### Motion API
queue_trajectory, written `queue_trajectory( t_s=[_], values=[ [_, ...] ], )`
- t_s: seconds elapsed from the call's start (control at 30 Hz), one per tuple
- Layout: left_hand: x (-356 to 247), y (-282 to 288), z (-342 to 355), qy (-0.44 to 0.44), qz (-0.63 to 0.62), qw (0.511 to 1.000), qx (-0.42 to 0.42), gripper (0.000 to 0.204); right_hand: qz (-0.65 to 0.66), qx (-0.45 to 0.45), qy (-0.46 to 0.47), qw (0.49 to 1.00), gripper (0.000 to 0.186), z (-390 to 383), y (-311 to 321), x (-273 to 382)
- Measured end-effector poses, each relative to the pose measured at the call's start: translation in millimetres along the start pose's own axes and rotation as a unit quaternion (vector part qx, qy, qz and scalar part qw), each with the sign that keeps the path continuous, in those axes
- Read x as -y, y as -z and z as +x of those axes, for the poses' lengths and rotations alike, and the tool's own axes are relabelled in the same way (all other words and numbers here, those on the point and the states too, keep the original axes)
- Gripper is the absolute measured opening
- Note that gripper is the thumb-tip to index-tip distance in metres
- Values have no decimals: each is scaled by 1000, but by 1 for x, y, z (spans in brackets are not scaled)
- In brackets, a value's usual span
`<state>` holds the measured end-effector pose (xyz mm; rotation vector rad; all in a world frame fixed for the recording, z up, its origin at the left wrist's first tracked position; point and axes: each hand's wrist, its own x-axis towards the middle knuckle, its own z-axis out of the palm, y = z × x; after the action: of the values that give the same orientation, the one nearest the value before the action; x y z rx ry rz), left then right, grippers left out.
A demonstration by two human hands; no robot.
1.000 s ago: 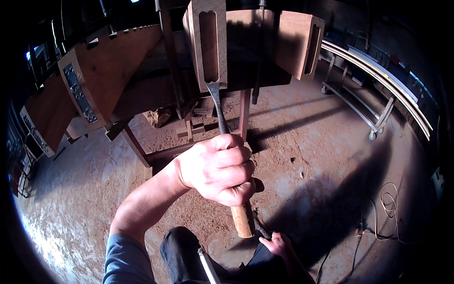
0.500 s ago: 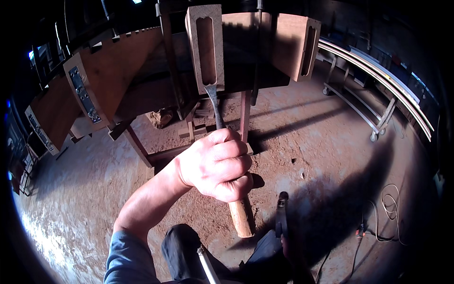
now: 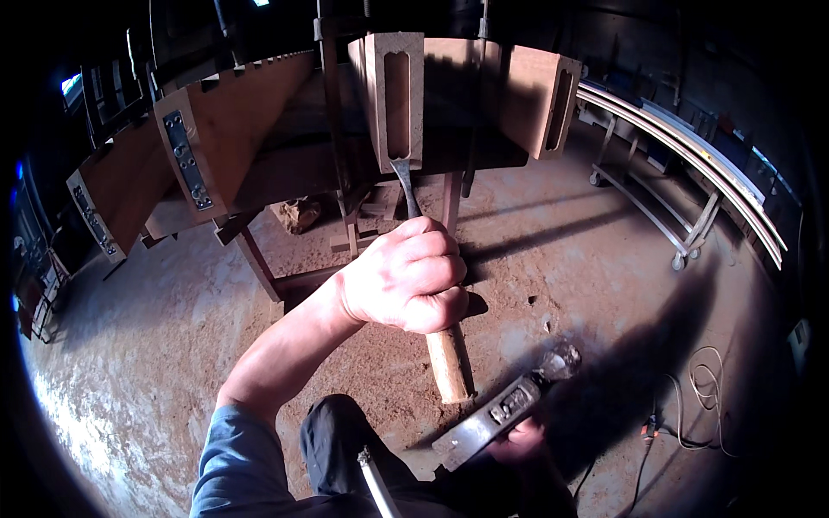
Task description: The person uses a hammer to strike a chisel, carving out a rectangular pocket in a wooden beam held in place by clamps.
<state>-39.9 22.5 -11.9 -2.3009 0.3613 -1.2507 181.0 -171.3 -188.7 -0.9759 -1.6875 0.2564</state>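
Note:
My left hand (image 3: 410, 274) is closed around the wooden handle of a chisel (image 3: 449, 367). The blade points up and away, its tip at the lower end of a long narrow recess in the end face of a thick wooden board (image 3: 415, 95). Lower right, my right hand (image 3: 518, 439) grips a hammer (image 3: 488, 423), mostly in shadow. Its metal head is seen from above, near the chisel's butt but apart from it; the handle is largely hidden.
Other boards with metal plates (image 3: 186, 160) stand at the left; another recessed board (image 3: 540, 99) is at the right. Clamps (image 3: 332, 104) rise between them. A wheeled rack (image 3: 643, 190) holds long strips. A cable (image 3: 712, 388) lies on the dusty floor. A cigarette (image 3: 377, 483) juts in below.
The hammer has swung up into view and turned, its head now broadside near the chisel's butt. My left hand keeps the chisel at the recess's lower end. The view has shifted slightly.

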Motion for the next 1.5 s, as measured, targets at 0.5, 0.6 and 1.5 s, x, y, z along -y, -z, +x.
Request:
queue_trajectory(
  t_s=[0.5,0.6,1.5],
  values=[
    [1,-4,12,17,-2,999,-29,30,126,-31,37,991,35,-7,-39,-23],
    [-1,-5,17,16,16,998,-64,28,244,-55,149,957,31,-4,-42,-54],
    [3,0,37,109,11,994,-23,23,68,-92,135,984,38,43,5,24]
  ],
)
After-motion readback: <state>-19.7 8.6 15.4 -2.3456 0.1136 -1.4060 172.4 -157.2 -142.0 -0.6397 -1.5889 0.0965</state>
